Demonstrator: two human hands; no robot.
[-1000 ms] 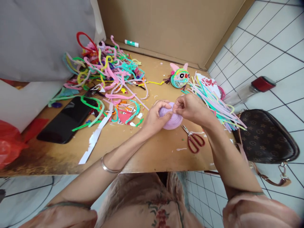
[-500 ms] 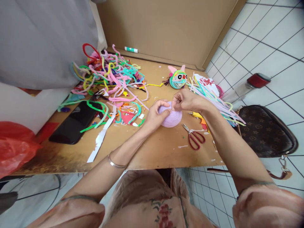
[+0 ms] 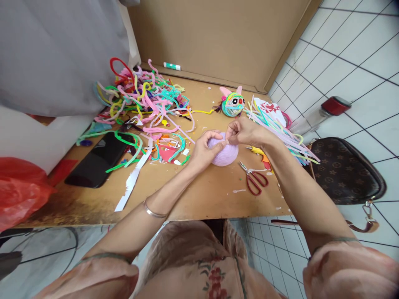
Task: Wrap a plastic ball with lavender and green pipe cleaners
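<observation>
A lilac ball (image 3: 227, 156), its surface ridged as if wound in pipe cleaners or yarn, sits between my hands over the table. My left hand (image 3: 206, 148) grips it from the left, thumb laid across its top. Fingertips of my right hand (image 3: 239, 132) are pinched together at the ball's upper side; what they hold there is too small to make out. Red-handled scissors (image 3: 256, 181) lie slightly open to the right of the ball. Behind it stands a finished-looking striped ball figure (image 3: 232, 104) with pink ears, googly eyes and a red nose.
A tangled heap of coloured pipe cleaners (image 3: 149, 93) covers the back left, beside a black phone (image 3: 96, 162) and a white paper strip (image 3: 132, 180). Straight pipe cleaners (image 3: 282, 135), a yellow glue gun (image 3: 258, 151), a bottle (image 3: 324, 112) and a brown bag (image 3: 346, 170) are at right.
My left thumb has shifted slightly to the right, closer to my right fingertips. Both hands stay at the lilac ball, and the whole view has moved a little.
</observation>
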